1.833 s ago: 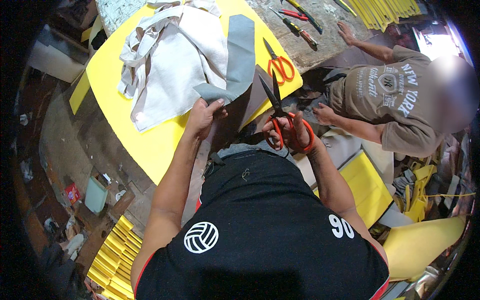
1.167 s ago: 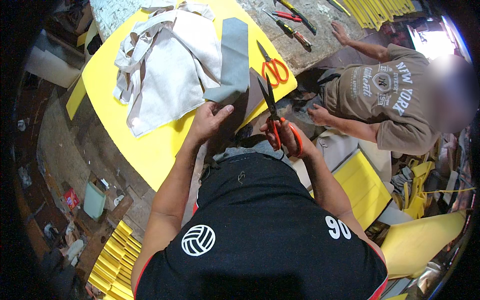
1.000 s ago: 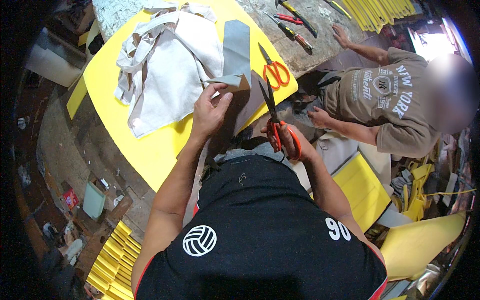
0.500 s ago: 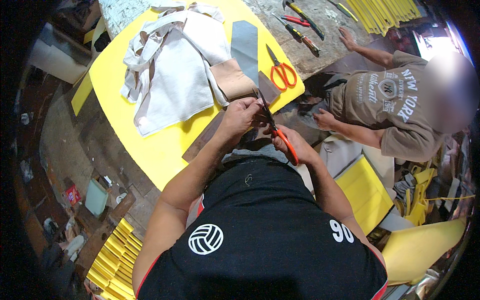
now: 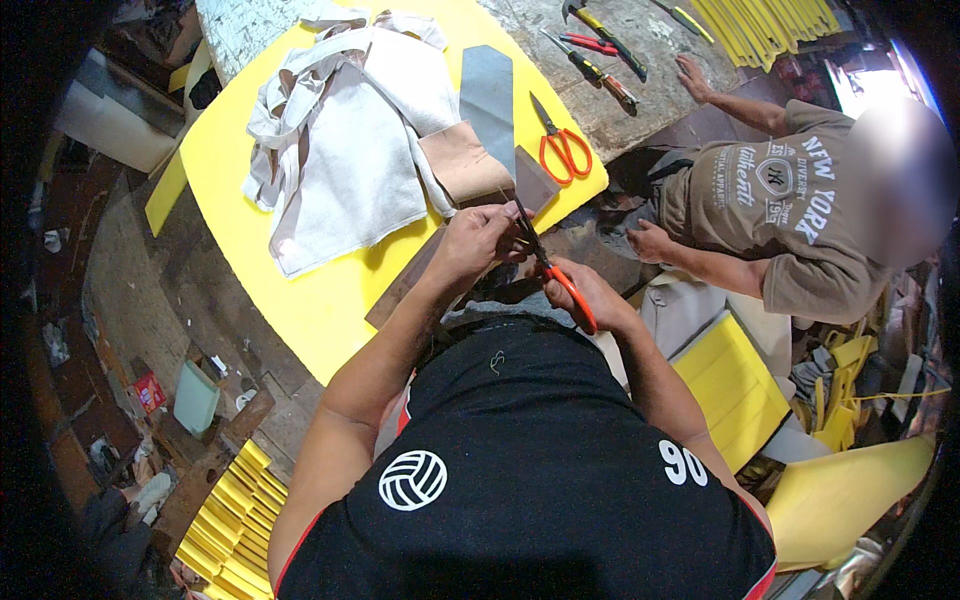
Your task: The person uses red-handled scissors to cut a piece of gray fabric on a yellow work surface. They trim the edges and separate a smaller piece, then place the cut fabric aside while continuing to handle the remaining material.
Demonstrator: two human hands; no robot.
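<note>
My right hand (image 5: 594,292) is closed around the orange handles of a pair of scissors (image 5: 570,290). Their dark blades point forward and left, passing right beside the fingertips of my left hand (image 5: 478,240). Those fingers are pinched together, and what they hold, if anything, is too small to make out. Just beyond lies a tan leather piece (image 5: 466,160), against off-white cloth pieces with straps (image 5: 350,165). A second pair of orange-handled scissors (image 5: 566,157) rests on the yellow sheet (image 5: 240,255) to the right, near a grey pointed panel (image 5: 487,95).
A hammer (image 5: 612,42), a screwdriver and red-handled pliers lie on the worn table (image 5: 640,115). At the right sits a person (image 5: 750,185), one hand on that table. Yellow strips (image 5: 230,530) are stacked at lower left; yellow sheets (image 5: 730,390) stand at my right.
The scissor blades have dipped slightly toward me beside my left fingertips. Both hands otherwise stay in nearly the same place, and the cloth and tools lie as before.
</note>
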